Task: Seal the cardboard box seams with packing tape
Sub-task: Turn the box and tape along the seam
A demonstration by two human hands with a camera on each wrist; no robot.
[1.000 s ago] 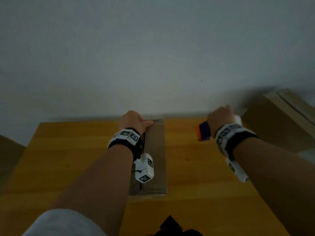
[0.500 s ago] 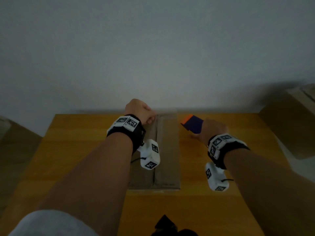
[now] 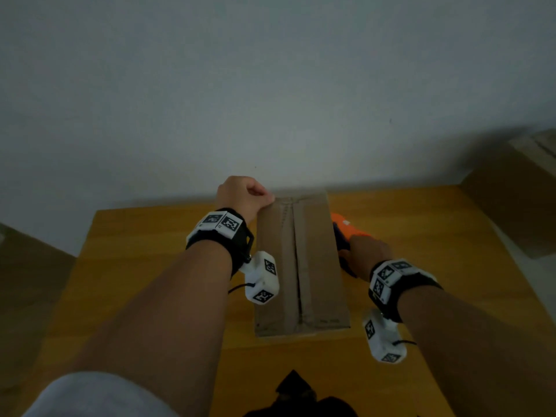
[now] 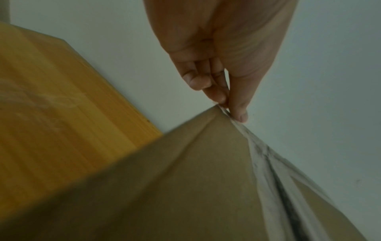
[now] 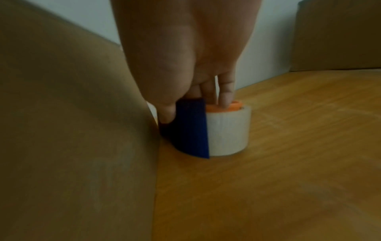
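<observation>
A narrow cardboard box (image 3: 301, 266) lies on the wooden table (image 3: 150, 251), its centre seam running away from me. My left hand (image 3: 243, 195) is at the box's far left corner, fingers curled, thumb and fingertips (image 4: 240, 114) pinching the far top edge of the box (image 4: 185, 179). My right hand (image 3: 365, 254) holds a tape dispenser (image 3: 346, 233) beside the box's right side. In the right wrist view the roll of clear tape (image 5: 228, 132) with its orange core and blue guard stands on the table (image 5: 288, 146), my fingers in the core and thumb on the guard.
A larger cardboard box (image 3: 517, 191) stands off the table's right far corner, also seen as the box (image 5: 338, 35) in the right wrist view. A plain wall (image 3: 270, 85) runs right behind the table. A dark object (image 3: 298, 398) sits at the near edge.
My right hand has brought the tape dispenser from the far right of the table leftward and down to the box's right side. The left hand stays at the far corner.
</observation>
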